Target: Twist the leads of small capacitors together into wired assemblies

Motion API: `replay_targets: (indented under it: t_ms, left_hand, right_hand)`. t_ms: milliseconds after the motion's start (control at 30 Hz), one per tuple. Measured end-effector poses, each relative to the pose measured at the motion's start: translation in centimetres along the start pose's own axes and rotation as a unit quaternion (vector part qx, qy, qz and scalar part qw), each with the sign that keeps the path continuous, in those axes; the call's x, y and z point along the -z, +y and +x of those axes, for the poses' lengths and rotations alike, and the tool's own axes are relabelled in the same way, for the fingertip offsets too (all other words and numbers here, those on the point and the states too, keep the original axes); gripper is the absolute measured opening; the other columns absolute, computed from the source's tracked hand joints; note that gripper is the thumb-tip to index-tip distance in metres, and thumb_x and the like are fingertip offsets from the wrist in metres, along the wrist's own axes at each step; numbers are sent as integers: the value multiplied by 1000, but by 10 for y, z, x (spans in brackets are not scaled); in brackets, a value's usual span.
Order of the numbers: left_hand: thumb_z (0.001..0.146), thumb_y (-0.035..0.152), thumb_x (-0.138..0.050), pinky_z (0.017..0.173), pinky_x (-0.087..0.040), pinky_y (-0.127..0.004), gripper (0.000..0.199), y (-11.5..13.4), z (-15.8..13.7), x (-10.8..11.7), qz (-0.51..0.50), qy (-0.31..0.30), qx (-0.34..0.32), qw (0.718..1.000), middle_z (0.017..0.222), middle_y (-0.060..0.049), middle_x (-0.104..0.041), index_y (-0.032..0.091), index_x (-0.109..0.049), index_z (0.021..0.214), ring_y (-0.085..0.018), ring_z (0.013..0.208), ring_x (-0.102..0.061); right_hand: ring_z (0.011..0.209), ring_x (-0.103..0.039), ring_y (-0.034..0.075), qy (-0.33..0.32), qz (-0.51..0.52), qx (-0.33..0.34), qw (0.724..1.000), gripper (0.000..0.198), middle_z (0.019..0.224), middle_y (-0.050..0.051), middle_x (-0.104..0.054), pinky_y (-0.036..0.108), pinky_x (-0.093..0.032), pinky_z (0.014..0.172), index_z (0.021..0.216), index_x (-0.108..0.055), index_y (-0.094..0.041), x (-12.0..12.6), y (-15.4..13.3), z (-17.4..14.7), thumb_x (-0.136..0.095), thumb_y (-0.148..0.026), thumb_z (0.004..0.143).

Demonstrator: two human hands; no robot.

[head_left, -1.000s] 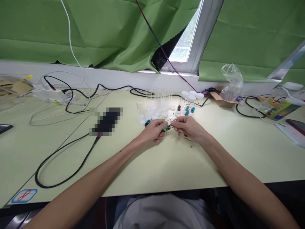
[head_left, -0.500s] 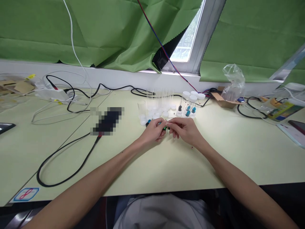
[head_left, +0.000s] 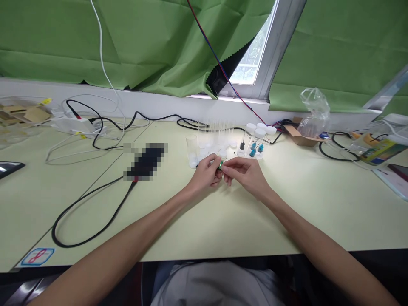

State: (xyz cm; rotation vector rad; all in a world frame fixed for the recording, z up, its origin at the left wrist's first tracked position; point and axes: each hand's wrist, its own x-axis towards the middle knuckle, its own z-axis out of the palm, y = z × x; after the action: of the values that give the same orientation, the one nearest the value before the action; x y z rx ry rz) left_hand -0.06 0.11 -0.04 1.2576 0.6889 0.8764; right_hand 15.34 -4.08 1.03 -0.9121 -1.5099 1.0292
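My left hand [head_left: 208, 171] is closed around a small shiny green piece [head_left: 220, 165], mostly hidden by the fingers; its kind does not show. Fingertips of my right hand [head_left: 240, 172] pinch together right beside it, and what they hold, if anything, is too small to make out. Just beyond my hands stand several clear tubes [head_left: 216, 129]. One clear tube [head_left: 191, 151] stands apart on their left. To the right, capped clear tubes [head_left: 259, 134] have thin stems with teal and black ends inside, a teal one [head_left: 260, 148] among them.
Left of my arms lies a blurred dark device [head_left: 146, 160] with a looped black cable [head_left: 95, 244]. A white power strip [head_left: 78, 124] and more cables run along the wall. At the back right are an open cardboard box [head_left: 301, 138] with a plastic bag and a phone [head_left: 390, 182].
My right hand's fingertips have shifted slightly against the green piece, which now shows brighter between my hands. The whole view has moved a little. The tubes stay in place.
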Motion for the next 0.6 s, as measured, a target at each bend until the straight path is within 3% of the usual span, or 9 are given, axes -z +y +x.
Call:
replay_targets:
  t_ms: [300, 600]
  left_hand:
    - [90, 47, -59, 40, -20, -18, 33, 2, -2, 0, -42, -17, -9, 999, 55, 6, -43, 21, -43, 78, -5, 39, -32]
    - [91, 48, -58, 41, -20, -18, 31, 8, -5, -1, -40, -27, -30, 998, 55, 5, -43, 21, -46, 80, -6, 42, -30]
  right_hand:
    - [59, -61, 14, 0, 21, -32, 999, 38, 71, -4, -65, 28, -51, 55, 100, -46, -24, 0, 1, 0, -75, -39, 81]
    - [64, -57, 13, -20, 22, -45, 999, 28, 73, 2, -66, 27, -48, 55, 81, -63, -18, 5, -2, 1, -74, -43, 81]
